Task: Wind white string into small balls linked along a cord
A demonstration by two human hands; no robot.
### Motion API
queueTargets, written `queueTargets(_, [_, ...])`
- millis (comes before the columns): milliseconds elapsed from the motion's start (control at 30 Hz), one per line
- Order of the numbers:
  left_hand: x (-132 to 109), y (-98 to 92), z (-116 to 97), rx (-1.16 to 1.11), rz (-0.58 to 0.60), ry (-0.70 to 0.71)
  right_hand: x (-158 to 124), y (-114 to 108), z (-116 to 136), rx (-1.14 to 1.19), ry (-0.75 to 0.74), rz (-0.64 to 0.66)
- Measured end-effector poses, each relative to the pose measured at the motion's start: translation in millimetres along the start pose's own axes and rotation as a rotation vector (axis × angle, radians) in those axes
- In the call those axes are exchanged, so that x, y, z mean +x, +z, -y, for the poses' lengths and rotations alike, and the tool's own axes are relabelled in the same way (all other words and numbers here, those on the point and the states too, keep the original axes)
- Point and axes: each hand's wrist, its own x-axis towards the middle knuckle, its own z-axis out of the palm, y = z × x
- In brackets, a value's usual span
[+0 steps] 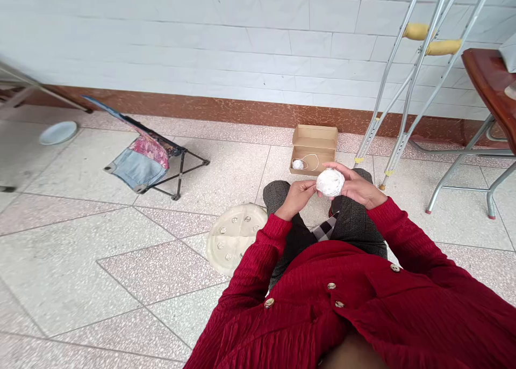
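A ball of white yarn [330,182] sits in my right hand [357,189], whose fingers and thumb curl round its right side and top. My left hand [300,195] is at the ball's left edge, thumb and fingertips pinched together; what lies between them is too small to make out. Just beyond my knees, an open cardboard box [314,138] stands on the floor with its lid raised. Inside it, at the left, lies a smaller ball of white yarn [298,165]. From it a loose white strand [311,156] loops across the box toward my hands.
Crutches [403,106] with yellow grips lean on the tiled wall at the right, beside a brown-topped stool or chair [489,89]. Left of me are a low folding chair [139,162] and a round beige lid-like disc [231,240]. A pale dish [58,132] lies farther left.
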Motion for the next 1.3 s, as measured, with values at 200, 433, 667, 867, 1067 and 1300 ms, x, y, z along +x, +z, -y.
queueTargets(200, [-14, 16.1, 1, 0.083, 0.087, -0.006, 27, -17, 13, -0.247, -0.192, -0.375])
queueTargets(433, [-17, -0.6, -19, 0.413, 0.048, 0.142, 31, -45, -37, -1.095, -0.127, -0.653])
queueTargets(667, [-1, -16.9, -15, 0.288, 0.014, 0.178, 0, -23, -63, -0.263, 0.282, 0.002])
queueTargets(867, [-3, -3.6, 4, 0.05, -0.027, 0.014, -6, -10, -32, 0.099, 0.142, -0.011])
queueTargets(1067, [-15, 16.0, 5, 0.094, 0.095, -0.047, 21, -12, -14, -0.139, -0.082, -0.348])
queueTargets(1300, [-20, 11.1, -14, 0.368, 0.133, 0.073, 32, -48, -39, -1.056, -0.119, -0.675])
